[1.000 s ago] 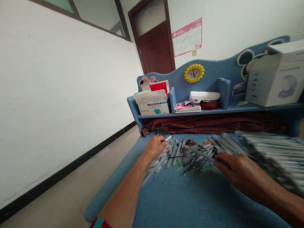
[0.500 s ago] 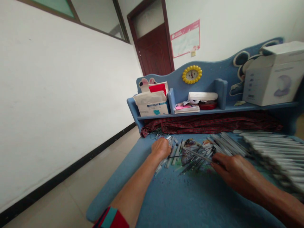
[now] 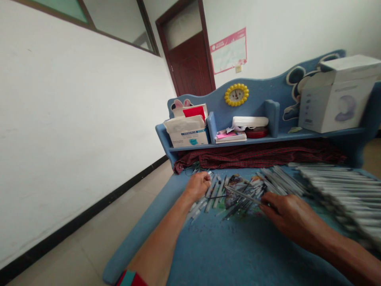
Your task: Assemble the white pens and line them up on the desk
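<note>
My left hand rests with curled fingers on a scatter of short clear pen tubes at the left of the blue desk. My right hand lies knuckles up and pinches a long thin pen barrel that points left over a heap of dark thin refills. What the left fingers hold is hidden under the hand. A thin dark refill sticks out to the right of the left hand.
A big pile of grey pen barrels fills the desk's right side. Red checked cloth lies under the shelf, which carries a white box, a tissue carton, papers and a yellow clock. Floor and wall are left.
Both hands stay on the pen parts with little movement; the left hand shifted slightly among the tubes. The view has drifted a little rightward and up.
</note>
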`<act>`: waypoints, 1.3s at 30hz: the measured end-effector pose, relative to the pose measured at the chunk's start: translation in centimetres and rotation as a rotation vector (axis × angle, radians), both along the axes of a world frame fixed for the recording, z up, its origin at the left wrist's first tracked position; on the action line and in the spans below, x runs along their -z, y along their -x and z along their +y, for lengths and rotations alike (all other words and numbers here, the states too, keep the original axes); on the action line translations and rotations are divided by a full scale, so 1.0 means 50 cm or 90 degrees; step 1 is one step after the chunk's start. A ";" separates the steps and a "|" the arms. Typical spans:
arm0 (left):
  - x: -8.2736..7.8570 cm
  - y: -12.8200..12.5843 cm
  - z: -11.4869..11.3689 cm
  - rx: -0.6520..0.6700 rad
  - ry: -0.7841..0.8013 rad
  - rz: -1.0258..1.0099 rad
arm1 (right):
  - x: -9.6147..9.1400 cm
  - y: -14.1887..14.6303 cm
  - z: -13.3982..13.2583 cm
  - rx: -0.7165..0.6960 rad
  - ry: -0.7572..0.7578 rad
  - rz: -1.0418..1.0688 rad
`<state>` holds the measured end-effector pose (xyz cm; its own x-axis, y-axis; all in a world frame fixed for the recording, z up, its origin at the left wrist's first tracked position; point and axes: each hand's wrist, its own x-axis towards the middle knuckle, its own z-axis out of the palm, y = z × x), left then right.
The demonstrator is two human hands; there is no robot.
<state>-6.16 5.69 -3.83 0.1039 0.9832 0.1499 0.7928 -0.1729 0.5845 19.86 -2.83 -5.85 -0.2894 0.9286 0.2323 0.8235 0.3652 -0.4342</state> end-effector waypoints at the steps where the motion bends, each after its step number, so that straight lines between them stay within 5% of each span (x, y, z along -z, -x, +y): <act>1: -0.004 0.001 -0.006 0.018 0.014 -0.037 | -0.001 0.000 -0.001 -0.002 0.002 0.007; 10: -0.035 -0.014 -0.043 0.092 0.170 -0.494 | -0.017 0.008 -0.014 -0.058 0.024 0.104; 17: -0.036 -0.019 -0.047 0.092 0.187 -0.576 | -0.017 0.010 -0.017 -0.069 0.005 0.109; 24: -0.025 -0.045 -0.052 0.008 0.149 -0.628 | -0.008 0.018 -0.022 -0.082 0.007 0.082; 39: -0.024 -0.057 -0.061 -0.003 0.143 -0.625 | -0.005 0.019 -0.021 -0.048 -0.007 0.100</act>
